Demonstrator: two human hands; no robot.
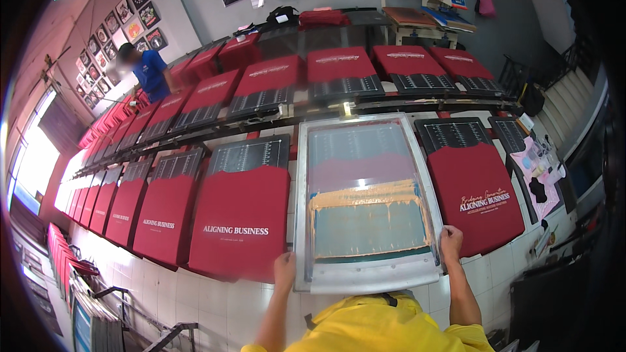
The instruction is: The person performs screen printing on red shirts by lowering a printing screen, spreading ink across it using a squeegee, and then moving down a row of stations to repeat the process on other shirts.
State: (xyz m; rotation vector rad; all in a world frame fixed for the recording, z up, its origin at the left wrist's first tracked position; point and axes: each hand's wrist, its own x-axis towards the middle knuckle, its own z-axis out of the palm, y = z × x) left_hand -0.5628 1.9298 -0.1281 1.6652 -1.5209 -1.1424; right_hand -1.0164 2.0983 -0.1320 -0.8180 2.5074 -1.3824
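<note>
Both my hands grip a silk-screen frame [301,221] by its near sides. My left hand [285,268] is closed at its lower left edge, and my right hand [450,242] is closed at its right edge. The pale metal frame carries a see-through mesh with a green stencil area [368,228], bordered by orange-tan ink smears. Through the mesh a red shirt and a dark board show faintly. Left of the frame lies a red shirt [242,199] with white lettering on its board. To its right, another red shirt [479,179] bears white lettering plus gold script.
Rows of boards with red shirts run off to the left, and a second row [342,65] stands behind a dark rail. A co-worker in a blue shirt [150,72] stands at the far left. A heat press [417,16] is at the back; a cluttered side table [541,163] stands right.
</note>
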